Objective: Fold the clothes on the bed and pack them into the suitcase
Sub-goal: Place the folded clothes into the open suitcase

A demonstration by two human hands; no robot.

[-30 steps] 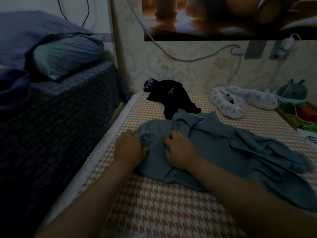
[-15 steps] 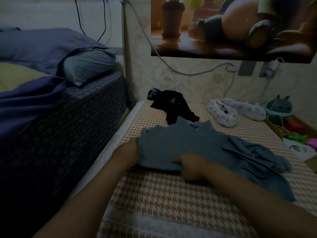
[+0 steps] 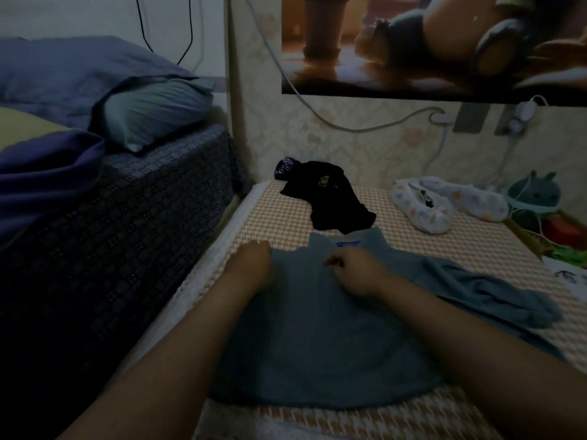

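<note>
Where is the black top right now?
In the head view, the black garment lies crumpled on the checked mattress, just beyond the collar of the grey-blue shirt and left of the white patterned slippers.

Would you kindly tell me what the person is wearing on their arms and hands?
Nothing visible: the left forearm and right forearm show no sleeve up to the frame edge. The left hand and right hand show no glove, watch, ring or band, though the light is dim.
</note>
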